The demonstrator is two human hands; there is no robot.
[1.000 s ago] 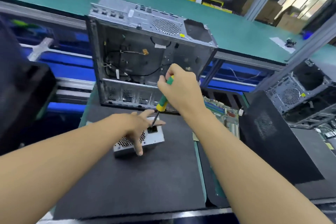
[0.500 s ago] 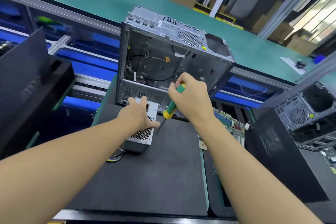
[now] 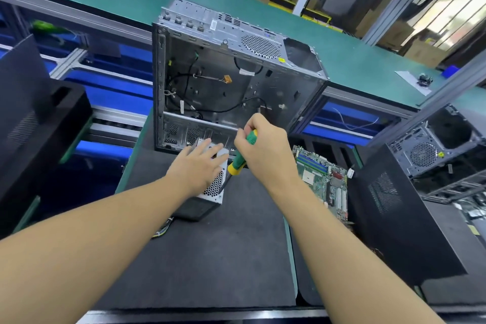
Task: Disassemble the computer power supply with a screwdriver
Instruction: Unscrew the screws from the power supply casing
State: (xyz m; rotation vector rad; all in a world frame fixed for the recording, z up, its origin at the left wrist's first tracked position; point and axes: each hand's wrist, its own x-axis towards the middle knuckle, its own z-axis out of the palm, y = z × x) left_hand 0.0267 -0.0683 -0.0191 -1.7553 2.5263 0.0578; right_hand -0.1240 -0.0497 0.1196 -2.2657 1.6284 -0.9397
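Note:
A silver power supply (image 3: 215,187) with a perforated grille and a dark side stands on the black mat (image 3: 210,258), with coloured wires trailing at its lower left. My left hand (image 3: 198,166) lies flat on top of it, fingers spread. My right hand (image 3: 263,147) grips a green and yellow screwdriver (image 3: 240,156). Its shaft points down-left against the right edge of the grille face; the tip is hard to make out.
An open, gutted grey computer case (image 3: 231,81) stands just behind the power supply. A green motherboard (image 3: 323,179) lies to the right, beside a black side panel (image 3: 399,218). More cases (image 3: 434,150) sit far right; black panels (image 3: 34,118) stand on the left.
The power supply was turned up onto its side. My left hand shifted from its front edge to flat on top. The screwdriver left the socket area and now meets the grille's right edge.

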